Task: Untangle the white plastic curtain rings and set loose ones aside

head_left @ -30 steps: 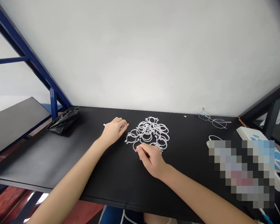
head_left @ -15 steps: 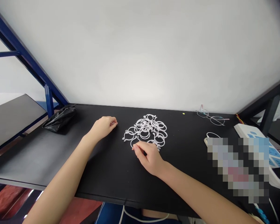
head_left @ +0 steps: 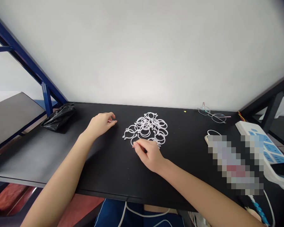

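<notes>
A loose pile of white rings (head_left: pixel 145 130), each with small knobs on its rim, lies overlapping on the black table. My right hand (head_left: pixel 149 154) is closed in a pinch at the near edge of the pile. Its thumb and forefinger meet on the rim of one white ring (head_left: pixel 132 138) at the lower left, and the hand covers part of the rings behind it. To the left of the pile, apart from it, my left hand (head_left: pixel 101 123) rests above the table with thumb and fingers parted. A small pinkish-white spot shows between them, too small to name.
A crumpled black plastic bag (head_left: pixel 59 117) lies at the back left. Eyeglasses (head_left: pixel 211 115) sit at the back right near the wall. A white power strip (head_left: pixel 262 146), a blurred-out object (head_left: pixel 234 164) and cables are at the right. The black table's front edge (head_left: pixel 104 194) runs below my arms.
The fingers of my left hand have parted from a closed pose. My right hand keeps its pinch at the pile's near edge. The whole view has shifted slightly.
</notes>
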Demonstrator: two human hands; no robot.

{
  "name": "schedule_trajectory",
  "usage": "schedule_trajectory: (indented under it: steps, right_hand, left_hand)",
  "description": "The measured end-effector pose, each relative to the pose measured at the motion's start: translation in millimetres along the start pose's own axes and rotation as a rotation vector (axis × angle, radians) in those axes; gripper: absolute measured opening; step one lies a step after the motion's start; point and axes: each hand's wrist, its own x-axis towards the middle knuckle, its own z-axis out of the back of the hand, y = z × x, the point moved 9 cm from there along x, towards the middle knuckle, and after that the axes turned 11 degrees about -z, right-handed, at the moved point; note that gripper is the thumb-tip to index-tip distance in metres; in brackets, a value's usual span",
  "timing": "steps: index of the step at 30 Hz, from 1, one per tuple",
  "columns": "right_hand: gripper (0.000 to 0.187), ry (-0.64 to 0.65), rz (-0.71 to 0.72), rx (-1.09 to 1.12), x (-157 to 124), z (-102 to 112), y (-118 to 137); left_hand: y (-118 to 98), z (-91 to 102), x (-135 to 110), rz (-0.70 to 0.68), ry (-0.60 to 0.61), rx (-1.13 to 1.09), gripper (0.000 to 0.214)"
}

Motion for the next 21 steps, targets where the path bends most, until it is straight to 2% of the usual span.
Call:
schedule_trajectory:
  steps: [5, 9, 13, 17, 21]
  right_hand:
    - [0.029, -0.023, 0.008, -0.01, 0.0, 1.1, 0.7]
    - [0.031, 0.014, 0.017, -0.027, 0.1, -3.8, 3.1]
    - [0.031, 0.011, 0.016, -0.029, -0.4, -3.8, 2.1]
    - [0.031, 0.006, 0.025, -0.03, -0.5, -2.6, 1.9]
    - [0.032, 0.002, 0.026, -0.04, 0.6, -2.1, 2.9]
  left_hand:
    - [-10.5, -2.2, -1.0, -0.036, 0.036, 0.031, 0.022]
    - [-6.2, -2.1, -1.4, -0.02, 0.033, 0.047, 0.022]
    - [2.7, 8.7, -3.4, 0.044, -0.046, 0.069, 0.027]
    - [6.4, 23.0, -6.8, 0.1, -0.153, 0.064, 0.04]
    - [2.4, 18.9, -4.7, -0.013, -0.122, 0.096, 0.038]
